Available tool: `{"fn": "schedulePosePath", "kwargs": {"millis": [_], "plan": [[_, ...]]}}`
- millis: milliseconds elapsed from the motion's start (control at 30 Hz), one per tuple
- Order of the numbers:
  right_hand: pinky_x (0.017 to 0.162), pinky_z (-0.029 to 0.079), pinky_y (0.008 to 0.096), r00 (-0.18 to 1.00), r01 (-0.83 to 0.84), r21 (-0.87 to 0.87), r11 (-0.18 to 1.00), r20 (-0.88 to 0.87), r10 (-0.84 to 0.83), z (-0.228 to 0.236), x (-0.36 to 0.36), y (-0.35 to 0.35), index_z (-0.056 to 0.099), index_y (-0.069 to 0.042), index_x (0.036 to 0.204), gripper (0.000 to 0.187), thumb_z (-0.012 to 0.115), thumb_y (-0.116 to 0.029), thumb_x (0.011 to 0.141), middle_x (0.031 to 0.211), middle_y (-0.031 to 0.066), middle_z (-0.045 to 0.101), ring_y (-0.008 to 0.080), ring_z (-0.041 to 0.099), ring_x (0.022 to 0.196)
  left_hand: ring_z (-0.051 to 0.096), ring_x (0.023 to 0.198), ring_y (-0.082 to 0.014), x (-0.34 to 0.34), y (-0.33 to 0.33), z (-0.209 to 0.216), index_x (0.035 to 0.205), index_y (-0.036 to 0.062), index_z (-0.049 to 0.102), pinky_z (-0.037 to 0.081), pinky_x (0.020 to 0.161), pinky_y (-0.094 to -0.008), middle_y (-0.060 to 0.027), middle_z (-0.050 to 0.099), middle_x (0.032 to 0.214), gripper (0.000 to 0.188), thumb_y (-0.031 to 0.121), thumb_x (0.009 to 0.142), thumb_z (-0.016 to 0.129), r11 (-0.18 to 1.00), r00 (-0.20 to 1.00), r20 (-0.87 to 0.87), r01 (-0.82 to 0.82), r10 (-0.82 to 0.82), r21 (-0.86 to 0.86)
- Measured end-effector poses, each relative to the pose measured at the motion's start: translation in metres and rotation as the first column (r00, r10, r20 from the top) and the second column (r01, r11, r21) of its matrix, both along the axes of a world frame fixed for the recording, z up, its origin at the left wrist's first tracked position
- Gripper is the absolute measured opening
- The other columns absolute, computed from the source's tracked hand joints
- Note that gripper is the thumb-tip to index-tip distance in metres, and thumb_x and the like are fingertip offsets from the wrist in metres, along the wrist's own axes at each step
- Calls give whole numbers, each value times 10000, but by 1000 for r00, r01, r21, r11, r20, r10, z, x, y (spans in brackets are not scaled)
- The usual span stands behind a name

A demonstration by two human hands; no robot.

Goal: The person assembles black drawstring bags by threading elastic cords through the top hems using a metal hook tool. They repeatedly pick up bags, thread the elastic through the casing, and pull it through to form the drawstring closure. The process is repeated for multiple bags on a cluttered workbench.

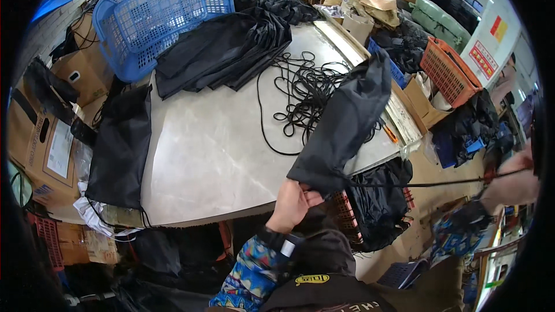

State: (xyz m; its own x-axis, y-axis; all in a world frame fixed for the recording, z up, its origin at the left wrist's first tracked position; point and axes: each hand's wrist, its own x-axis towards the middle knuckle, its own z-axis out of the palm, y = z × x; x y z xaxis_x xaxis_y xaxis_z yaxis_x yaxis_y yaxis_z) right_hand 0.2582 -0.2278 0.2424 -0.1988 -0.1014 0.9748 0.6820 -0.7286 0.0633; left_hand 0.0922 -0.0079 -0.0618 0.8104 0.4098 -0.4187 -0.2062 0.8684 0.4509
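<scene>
My left hand [293, 203] grips a lower corner of a black fabric bag [350, 118], which slants up and away over the table's right side. From that corner a black cord [422, 185] runs taut to the right. At its far end is my right hand [511, 184], blurred near the picture's rim and closed on the cord. A loose tangle of black cord [300, 95] lies on the table just beyond the bag, which partly covers it. A stack of flat black fabric pieces [225, 49] rests at the far side of the table.
On the pale table [202, 144], a blue plastic basket [165, 14] stands tilted at the back left. Another black bag [120, 147] hangs over the left edge. An orange-handled tool [390, 133] lies at the right edge. Cardboard boxes [46, 138] and an orange crate [451, 72] flank the table.
</scene>
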Motion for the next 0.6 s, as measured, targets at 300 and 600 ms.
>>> {"fn": "schedulePosePath", "kwargs": {"millis": [300,600], "plan": [[628,415,217,-174,-856,290,429,-941,289,-129,-35,83,670,28,976,139,660,-19,845,787,18,622,81,531,702,593,749,-132,-61,7,76,1201,-39,523,499,639,-256,-86,619,1003,359,142,899,596,142,859,-242,199,452,970],[503,253,174,-714,-630,748,209,-664,220,-117,-62,111,702,-7,975,170,661,-144,883,681,-89,491,-8,344,580,586,956,-386,-29,1,86,1308,18,440,515,759,-389,-197,526,1226,592,169,794,692,-362,933,-143,265,330,894]]}}
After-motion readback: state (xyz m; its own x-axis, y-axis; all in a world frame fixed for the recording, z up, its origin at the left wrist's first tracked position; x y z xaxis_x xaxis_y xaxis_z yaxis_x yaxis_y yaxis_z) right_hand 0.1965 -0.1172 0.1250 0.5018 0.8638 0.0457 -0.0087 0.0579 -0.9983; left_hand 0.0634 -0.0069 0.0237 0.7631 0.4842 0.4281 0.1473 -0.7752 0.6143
